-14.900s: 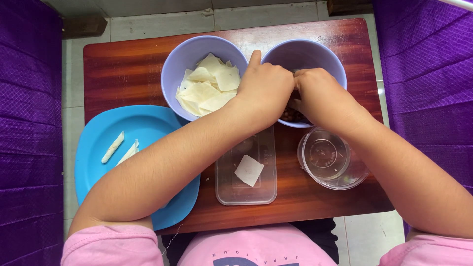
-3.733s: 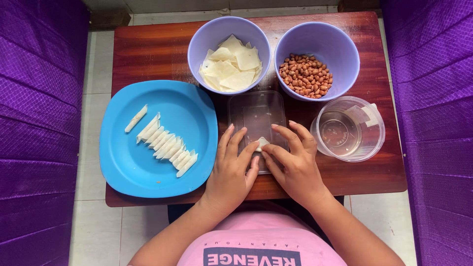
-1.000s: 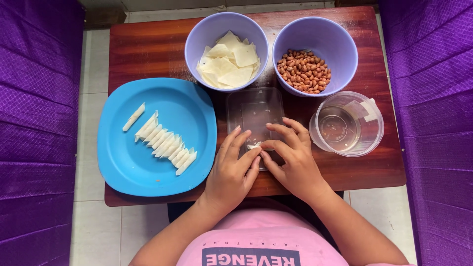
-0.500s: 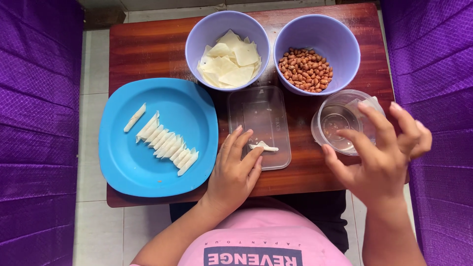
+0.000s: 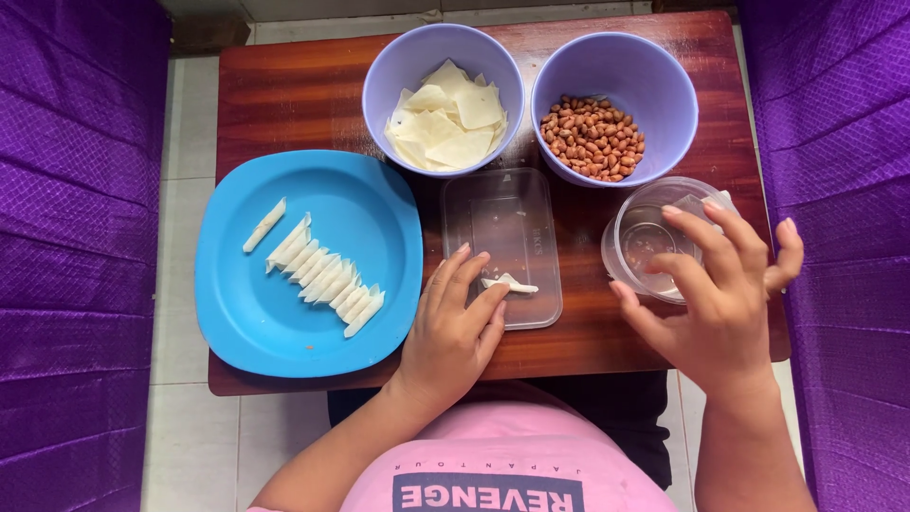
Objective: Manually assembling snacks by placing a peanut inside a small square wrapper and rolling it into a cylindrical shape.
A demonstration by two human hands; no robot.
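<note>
We see the left hand point(image 5: 453, 332) resting on the near edge of a clear rectangular lid point(image 5: 502, 248) on the wooden desk point(image 5: 284, 104), its fingers point(image 5: 474, 275) loosely bent and touching a small rolled wrapper point(image 5: 509, 283) that lies on the lid — pinning it rather than gripping it. The right hand point(image 5: 725, 294) hovers over a clear round tub point(image 5: 645, 242) at the desk's right side, fingers spread wide and holding nothing. To the left sits a blue plate point(image 5: 379, 218) with a row of finished rolls point(image 5: 322, 275). Behind stand two lilac bowls — one of pale wrapper sheets point(image 5: 450, 118), one of peanuts point(image 5: 592, 137).
</note>
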